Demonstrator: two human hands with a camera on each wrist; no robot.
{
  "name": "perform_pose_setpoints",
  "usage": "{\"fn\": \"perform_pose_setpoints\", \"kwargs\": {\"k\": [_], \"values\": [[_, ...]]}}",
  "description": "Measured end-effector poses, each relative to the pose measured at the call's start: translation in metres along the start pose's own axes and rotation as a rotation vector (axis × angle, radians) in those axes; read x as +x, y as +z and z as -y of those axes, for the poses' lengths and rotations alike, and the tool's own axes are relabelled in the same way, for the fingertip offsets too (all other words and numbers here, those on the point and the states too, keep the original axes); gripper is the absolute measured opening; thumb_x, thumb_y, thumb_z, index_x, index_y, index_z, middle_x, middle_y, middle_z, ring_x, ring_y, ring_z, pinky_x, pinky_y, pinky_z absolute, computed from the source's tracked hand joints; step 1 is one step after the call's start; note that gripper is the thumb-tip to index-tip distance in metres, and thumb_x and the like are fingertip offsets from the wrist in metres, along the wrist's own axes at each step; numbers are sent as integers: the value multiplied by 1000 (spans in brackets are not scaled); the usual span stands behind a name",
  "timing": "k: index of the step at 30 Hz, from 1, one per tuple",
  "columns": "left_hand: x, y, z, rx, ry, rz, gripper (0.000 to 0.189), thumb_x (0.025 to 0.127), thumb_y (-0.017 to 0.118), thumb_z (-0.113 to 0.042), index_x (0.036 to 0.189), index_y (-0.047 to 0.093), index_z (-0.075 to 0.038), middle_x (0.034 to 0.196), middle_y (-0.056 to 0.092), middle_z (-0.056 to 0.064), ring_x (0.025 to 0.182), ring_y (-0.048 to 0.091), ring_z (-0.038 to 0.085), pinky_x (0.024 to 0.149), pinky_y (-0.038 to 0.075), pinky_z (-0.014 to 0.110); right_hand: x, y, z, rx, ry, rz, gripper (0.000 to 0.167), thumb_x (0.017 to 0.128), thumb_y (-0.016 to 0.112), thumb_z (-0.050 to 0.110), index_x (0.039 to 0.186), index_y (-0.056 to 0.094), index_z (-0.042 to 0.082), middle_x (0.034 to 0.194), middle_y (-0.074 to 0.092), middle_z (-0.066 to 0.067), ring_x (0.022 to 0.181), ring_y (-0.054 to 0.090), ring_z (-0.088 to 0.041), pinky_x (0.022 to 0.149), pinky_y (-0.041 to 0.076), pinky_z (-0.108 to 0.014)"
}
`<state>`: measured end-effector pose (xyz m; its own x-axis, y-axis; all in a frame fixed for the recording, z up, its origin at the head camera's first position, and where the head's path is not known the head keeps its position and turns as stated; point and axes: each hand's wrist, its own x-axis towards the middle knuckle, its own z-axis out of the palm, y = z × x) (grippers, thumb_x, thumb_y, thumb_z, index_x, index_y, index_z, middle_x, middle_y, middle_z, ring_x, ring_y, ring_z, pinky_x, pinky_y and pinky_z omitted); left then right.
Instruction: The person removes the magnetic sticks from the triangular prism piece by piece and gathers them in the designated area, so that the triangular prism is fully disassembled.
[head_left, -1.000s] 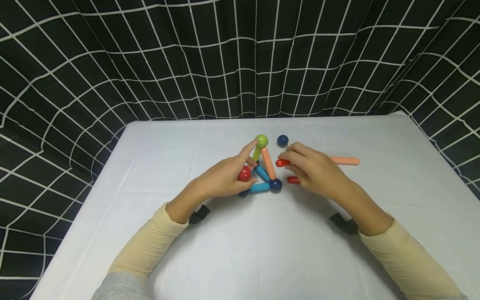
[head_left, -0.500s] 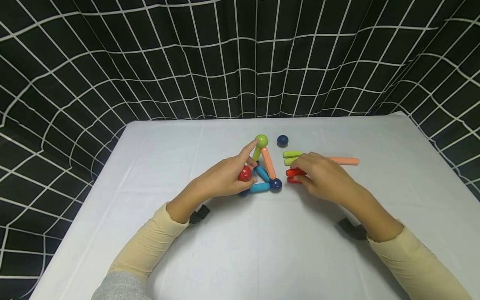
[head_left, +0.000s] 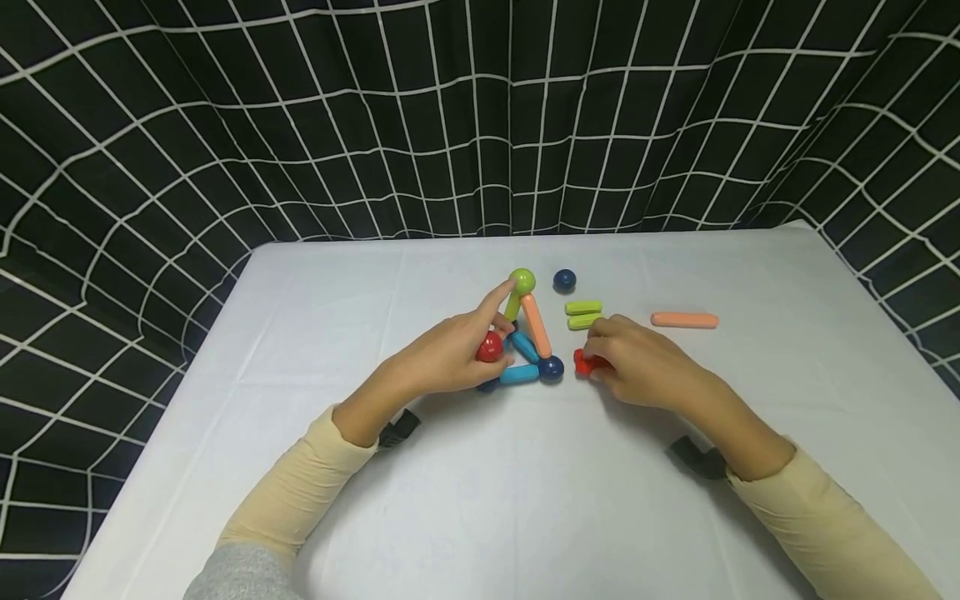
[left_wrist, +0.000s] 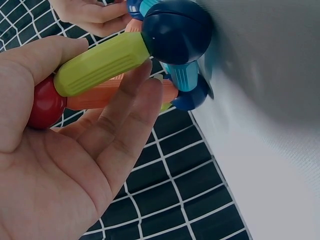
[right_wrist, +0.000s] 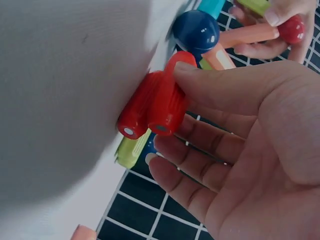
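Note:
My left hand (head_left: 442, 354) grips a frame of magnetic sticks and balls at its raised red ball (head_left: 490, 347). In the left wrist view, the thumb lies along a lime stick (left_wrist: 102, 64) running from that ball to a navy ball (left_wrist: 177, 32). The index finger reaches a lime ball (head_left: 522, 282) at the frame's far side. Blue sticks (head_left: 519, 375) join navy balls low on the table. To the right, my right hand (head_left: 637, 362) pinches a red magnetic stick (right_wrist: 171, 102), its thumb on top. A second red stick (right_wrist: 139, 107) lies right alongside, low at the tabletop.
Two loose lime sticks (head_left: 583, 308) lie beyond the right fingertips, and a loose navy ball (head_left: 564, 281) sits behind them. An orange stick (head_left: 684, 320) lies farther right. The white table (head_left: 480, 500) ends at a black, white-gridded curtain (head_left: 480, 125).
My right hand has brought its red stick away from the frame, down beside the other red one. The two lime sticks have come into view. My left hand stays put.

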<state>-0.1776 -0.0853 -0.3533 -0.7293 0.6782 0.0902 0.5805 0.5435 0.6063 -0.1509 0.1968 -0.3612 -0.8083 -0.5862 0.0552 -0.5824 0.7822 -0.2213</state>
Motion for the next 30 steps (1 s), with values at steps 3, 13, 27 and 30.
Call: {"fn": "perform_pose_setpoints", "kwargs": {"k": [3,13,27,30], "values": [[0,0,0,1,-3,-1,98,91,74,-20,161,5,-17,125,64,7,102,62,14,85,53,26,1,1,0,10,2,5,17,77,82,-2,91,77,8,90,61,-2,86,53,-22,74,49,-35],[0,-1,0,1,2,-1,99,91,74,-19,161,4,-16,125,64,8,102,62,14,85,53,26,4,9,-3,24,12,-9,20,78,82,0,95,75,7,90,61,-2,86,55,-22,76,51,-36],[0,-1,0,0,-9,4,98,91,74,-21,161,5,-17,125,64,7,103,62,14,85,53,26,9,9,-8,72,28,-5,34,77,77,-10,107,72,6,95,64,-4,91,57,-24,83,53,-42],[0,0,0,2,-11,3,98,91,75,-20,160,5,-17,125,64,7,103,62,14,84,53,26,9,8,-10,74,8,-2,35,77,77,-11,107,72,6,94,63,-2,91,56,-23,83,53,-41]]}}
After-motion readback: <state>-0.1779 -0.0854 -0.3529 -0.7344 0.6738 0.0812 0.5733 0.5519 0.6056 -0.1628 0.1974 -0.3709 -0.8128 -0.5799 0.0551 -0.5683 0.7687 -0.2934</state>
